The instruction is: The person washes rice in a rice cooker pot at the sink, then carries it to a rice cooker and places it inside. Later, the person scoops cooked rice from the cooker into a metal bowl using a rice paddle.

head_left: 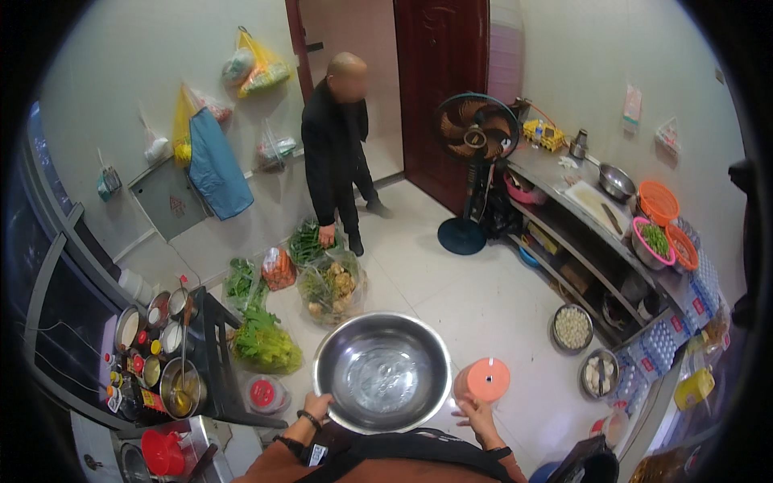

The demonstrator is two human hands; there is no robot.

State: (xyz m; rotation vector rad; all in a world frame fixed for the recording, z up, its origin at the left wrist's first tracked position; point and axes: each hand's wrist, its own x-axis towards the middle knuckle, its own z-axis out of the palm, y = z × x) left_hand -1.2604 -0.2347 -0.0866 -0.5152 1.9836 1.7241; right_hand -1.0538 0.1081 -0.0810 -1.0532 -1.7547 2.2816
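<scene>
A large stainless steel basin (382, 370) is right in front of me, its inside shiny and wet-looking. My left hand (316, 408) grips its near-left rim, thumb over the edge. My right hand (478, 419) is off the basin's right side with fingers apart and slightly bent, and nothing shows in it. Just beyond those fingers stands a coral-coloured round object (486, 379) with a small dark hole in its top, perhaps a plastic stool. I cannot tell whether the fingers touch it.
Bagged vegetables (332, 288) and leafy greens (266, 342) lie on the floor; a person (334, 145) in black reaches down there. A standing fan (475, 161) and a shelf counter (564, 189) are right. Bowls of white pieces (572, 328) sit on the floor. Left is a condiment stand (221, 338).
</scene>
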